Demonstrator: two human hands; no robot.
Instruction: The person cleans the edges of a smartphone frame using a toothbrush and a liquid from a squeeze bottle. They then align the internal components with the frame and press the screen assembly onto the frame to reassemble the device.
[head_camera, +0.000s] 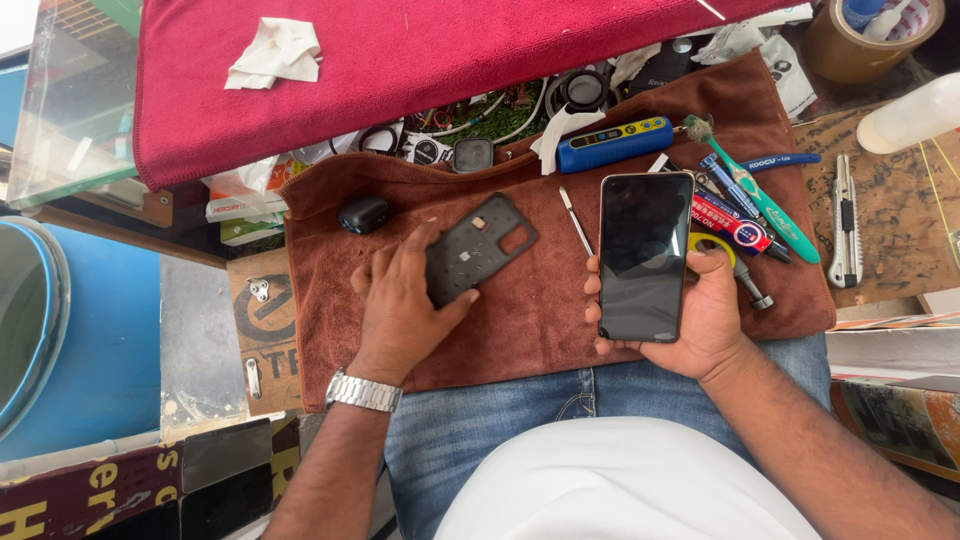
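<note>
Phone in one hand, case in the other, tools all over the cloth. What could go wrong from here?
1. The right hand holds the phone one-handed above the lap edge of the brown cloth; a slip could drop it.
2. Metal tools lie right beside the phone; its screen might get scratched if it is set down there.
3. The left hand pins the case near a thin metal pick, which could get knocked off.

Between my hands the brown cloth (530, 300) is lying free; tools (745, 210) are crowding its right side, blocking passage.
</note>
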